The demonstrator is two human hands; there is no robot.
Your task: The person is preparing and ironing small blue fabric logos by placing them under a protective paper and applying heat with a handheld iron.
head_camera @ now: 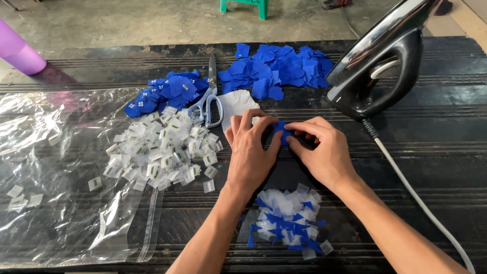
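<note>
My left hand [251,152] and my right hand [322,149] meet at the middle of the dark table [441,137], fingertips pinching one small blue fabric piece [280,131] between them. A white paper piece [236,104] lies just behind my left hand. Scissors [209,99] with grey handles rest beside it. Below my wrists sits a heap of finished white and blue pieces [289,220].
A black electric iron [385,61] stands upright at the right, its white cord [411,185] running toward me. Blue fabric squares [276,68] are piled at the back, small white packets [162,149] at the left on clear plastic sheeting [50,167]. A purple cup [20,50] is far left.
</note>
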